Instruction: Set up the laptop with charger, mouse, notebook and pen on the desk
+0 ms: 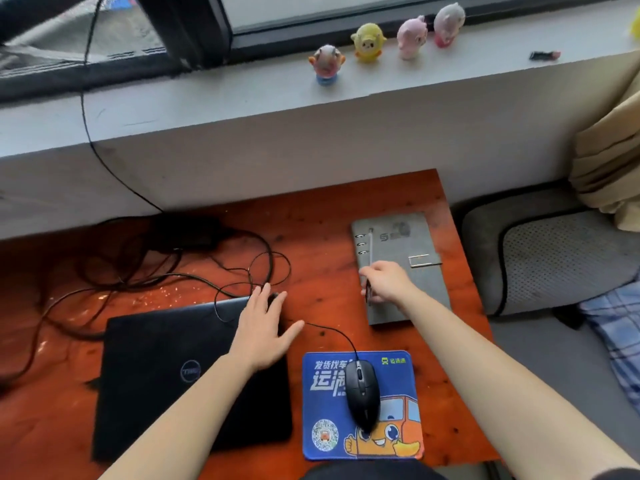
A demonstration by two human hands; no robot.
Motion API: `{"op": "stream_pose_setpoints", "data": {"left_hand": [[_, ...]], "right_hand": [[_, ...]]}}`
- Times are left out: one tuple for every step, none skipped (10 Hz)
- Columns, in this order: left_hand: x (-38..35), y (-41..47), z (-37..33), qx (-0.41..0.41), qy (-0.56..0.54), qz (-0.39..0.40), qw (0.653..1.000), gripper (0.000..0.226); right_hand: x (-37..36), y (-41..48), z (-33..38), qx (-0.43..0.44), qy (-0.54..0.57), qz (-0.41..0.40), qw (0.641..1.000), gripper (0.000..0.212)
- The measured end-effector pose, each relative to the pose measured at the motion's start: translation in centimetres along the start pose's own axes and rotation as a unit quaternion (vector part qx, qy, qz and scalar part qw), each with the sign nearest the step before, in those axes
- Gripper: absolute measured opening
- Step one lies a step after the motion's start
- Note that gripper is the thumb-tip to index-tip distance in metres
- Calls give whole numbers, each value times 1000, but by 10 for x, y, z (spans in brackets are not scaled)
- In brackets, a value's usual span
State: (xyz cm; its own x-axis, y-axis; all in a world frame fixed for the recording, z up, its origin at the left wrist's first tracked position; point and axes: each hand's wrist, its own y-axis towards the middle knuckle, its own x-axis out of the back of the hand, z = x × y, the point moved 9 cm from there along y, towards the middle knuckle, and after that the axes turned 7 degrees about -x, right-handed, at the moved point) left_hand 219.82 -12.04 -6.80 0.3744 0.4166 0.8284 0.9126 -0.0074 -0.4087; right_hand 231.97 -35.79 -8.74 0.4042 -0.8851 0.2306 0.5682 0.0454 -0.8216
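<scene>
Single head-worn view looks steeply down, close over the desk (346,209).

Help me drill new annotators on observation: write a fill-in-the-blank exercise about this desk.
1. The black mouse sits on a ____ mouse pad.
2. The left hand rests flat on the laptop, whose lid is ____.
3. The right hand pinches the pen, which lies on a notebook with a ____ cover.
Missing words: blue; closed; grey.
</scene>
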Motion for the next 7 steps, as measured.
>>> {"op": "stream_pose_setpoints", "data": {"left_hand": [[-8,-24,15,-5,46,-9,999,82],[-26,-41,29,12,63,21,998,85],[-37,-46,34,26,57,43,997,88],[-40,-43,35,32,64,69,995,91],[-37,-43,35,36,57,90,994,93],[-32,-43,37,40,61,103,992,92],[-30,-46,32,36,39,116,992,91]], "right_hand": [[-26,2,11,34,-152,-30,987,23],[-40,2,13,49,-287,-79,954,28],[-49,-3,1,45,-372,-98,922,32],[-52,-7,-9,48,-399,-101,910,29],[-50,-17,-14,56,-382,-78,919,32],[-37,-28,-9,64,-385,-68,918,35],[-22,-51,16,99,-261,-55,959,35]]}}
